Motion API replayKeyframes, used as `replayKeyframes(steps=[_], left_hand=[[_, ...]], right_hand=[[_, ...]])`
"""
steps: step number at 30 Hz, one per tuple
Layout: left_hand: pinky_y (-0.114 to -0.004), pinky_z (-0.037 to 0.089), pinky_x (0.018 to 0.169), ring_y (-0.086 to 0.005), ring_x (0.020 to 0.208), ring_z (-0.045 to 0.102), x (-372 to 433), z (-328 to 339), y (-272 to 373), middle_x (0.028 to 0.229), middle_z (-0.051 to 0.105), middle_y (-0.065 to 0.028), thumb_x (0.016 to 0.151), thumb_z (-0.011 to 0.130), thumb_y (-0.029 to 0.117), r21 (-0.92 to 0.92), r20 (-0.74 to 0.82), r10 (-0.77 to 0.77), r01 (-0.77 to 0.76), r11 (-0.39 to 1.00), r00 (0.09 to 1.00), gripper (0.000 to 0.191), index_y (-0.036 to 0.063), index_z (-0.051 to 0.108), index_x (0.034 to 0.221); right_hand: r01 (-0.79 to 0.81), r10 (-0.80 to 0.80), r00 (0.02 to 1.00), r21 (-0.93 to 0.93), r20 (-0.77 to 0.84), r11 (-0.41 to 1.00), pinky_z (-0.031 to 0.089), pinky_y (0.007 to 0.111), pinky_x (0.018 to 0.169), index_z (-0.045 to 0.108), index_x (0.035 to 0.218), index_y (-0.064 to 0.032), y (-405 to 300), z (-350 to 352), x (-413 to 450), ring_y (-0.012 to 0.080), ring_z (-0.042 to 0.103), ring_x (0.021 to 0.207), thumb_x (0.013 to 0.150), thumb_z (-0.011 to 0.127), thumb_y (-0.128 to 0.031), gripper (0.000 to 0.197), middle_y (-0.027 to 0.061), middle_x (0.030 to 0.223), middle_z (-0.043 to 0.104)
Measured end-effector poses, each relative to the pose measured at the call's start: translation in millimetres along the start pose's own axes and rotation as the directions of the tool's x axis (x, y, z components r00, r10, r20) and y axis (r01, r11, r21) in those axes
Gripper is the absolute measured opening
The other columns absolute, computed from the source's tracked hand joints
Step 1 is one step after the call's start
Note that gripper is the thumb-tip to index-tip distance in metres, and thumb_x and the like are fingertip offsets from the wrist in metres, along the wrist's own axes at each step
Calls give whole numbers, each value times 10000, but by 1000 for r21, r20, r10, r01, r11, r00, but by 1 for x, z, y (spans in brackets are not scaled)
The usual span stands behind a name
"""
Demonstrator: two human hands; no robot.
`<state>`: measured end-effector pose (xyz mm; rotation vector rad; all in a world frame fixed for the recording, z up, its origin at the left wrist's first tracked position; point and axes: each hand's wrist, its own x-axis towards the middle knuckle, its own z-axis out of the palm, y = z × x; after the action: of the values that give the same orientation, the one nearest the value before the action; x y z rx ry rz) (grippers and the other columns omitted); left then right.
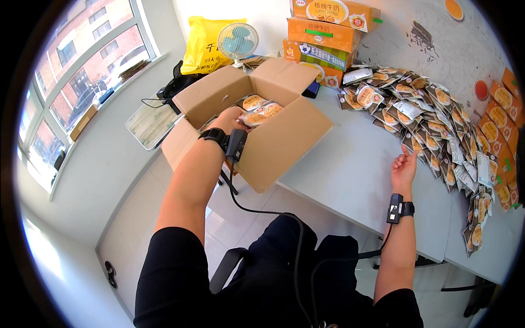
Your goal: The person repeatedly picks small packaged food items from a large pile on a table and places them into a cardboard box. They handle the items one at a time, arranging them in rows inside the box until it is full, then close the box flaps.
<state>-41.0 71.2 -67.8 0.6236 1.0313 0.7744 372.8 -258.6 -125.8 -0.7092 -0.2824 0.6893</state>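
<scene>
My left hand (233, 119) reaches into an open cardboard box (283, 147) on the left and touches the near end of an orange-and-white snack packet (267, 111). Its fingers are partly hidden, so a grip on the packet cannot be told. Another packet (253, 101) lies just behind, inside the box. Over the grey table (340, 164), palm turned up, my right hand (403, 170) holds nothing, its index finger extended and the others loosely curled. Beyond its fingertips spreads a large heap of flat packets (430, 119). Each wrist wears a strap with a black cabled device.
Orange cartons (322, 35) are stacked at the back, with more cartons (502, 123) at the far right. A small fan (238, 41) and a yellow bag (201, 49) stand behind the box. A black cable (262, 212) hangs from my left wrist across my lap.
</scene>
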Motion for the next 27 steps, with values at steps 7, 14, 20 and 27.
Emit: replayKeyframes(steps=[7, 14, 20, 27], left_hand=[[-474, 550, 633, -306, 676, 649, 43, -39, 8, 861, 626, -192, 898, 393, 152, 116, 147, 9, -27, 993, 989, 227, -38, 459, 1004], [-409, 485, 830, -294, 940, 588, -109, 103, -7, 1048, 569, -187, 893, 481, 197, 93, 82, 355, -362, 928, 931, 308, -32, 475, 1097], [-420, 313, 978, -232, 1057, 438, -95, 173, -35, 1064, 494, -95, 836, 573, 217, -41, 312, 458, -469, 882, 833, 326, 77, 549, 1129], [-391, 429, 887, -263, 1038, 522, -90, 236, -175, 1038, 558, -148, 903, 437, 195, -112, 759, 18, 103, 988, 651, 314, -15, 485, 1131]], right_hand=[[-15, 15, 1000, 11, 9, 1000, 285, 186, 448, 583, 970, -44, 5, 4, 2, 47, 333, 496, 903, 466, -460, 437, -48, 579, 378], [-27, 27, 1000, 118, 7, 993, 266, 176, 416, 599, 907, -61, 5, -14, 8, 34, 301, 464, 901, 490, -430, 384, -62, 533, 339], [-36, 47, 996, 138, -82, 990, 315, 204, 443, 582, 922, -47, 3, -9, 5, 60, 362, 488, 897, 496, -434, 397, -40, 552, 417], [-30, 42, 995, 127, -94, 991, 319, 207, 461, 567, 944, -35, -1, -2, 2, 65, 370, 509, 902, 487, -429, 405, -32, 576, 432]])
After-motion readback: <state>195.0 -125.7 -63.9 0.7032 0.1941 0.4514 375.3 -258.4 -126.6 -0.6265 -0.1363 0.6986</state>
